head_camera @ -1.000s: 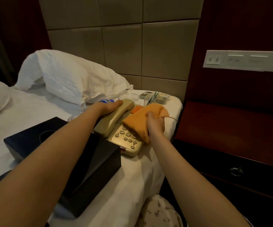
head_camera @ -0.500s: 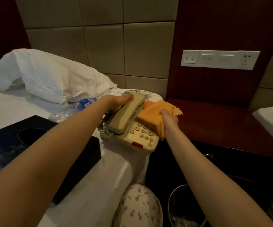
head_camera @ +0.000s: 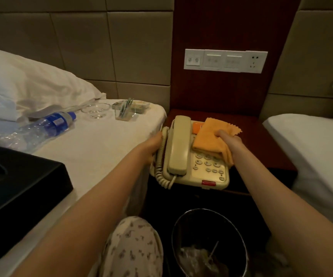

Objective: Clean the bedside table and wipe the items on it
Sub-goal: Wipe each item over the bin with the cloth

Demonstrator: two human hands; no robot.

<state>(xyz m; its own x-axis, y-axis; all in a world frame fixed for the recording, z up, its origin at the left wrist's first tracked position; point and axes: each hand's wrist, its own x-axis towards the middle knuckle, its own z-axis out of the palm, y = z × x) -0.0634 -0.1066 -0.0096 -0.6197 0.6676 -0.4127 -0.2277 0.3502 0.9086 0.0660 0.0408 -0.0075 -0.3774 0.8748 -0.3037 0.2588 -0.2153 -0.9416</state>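
Below the telephone [head_camera: 178, 144], a black bin [head_camera: 211, 224] holds crumpled clear plastic [head_camera: 196, 256].

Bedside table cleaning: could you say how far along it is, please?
Done: bottle, glass dish and tissue box sit off the table, on the bed. In hand: left hand and right hand, holding the cloth, grip the telephone at the table's edge. Left: returning those items.

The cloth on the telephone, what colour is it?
The cloth is orange; the head view shows it best.

White bed [head_camera: 101, 142], bottle [head_camera: 37, 129], glass [head_camera: 95, 110], tray [head_camera: 130, 107], black box [head_camera: 21, 188]
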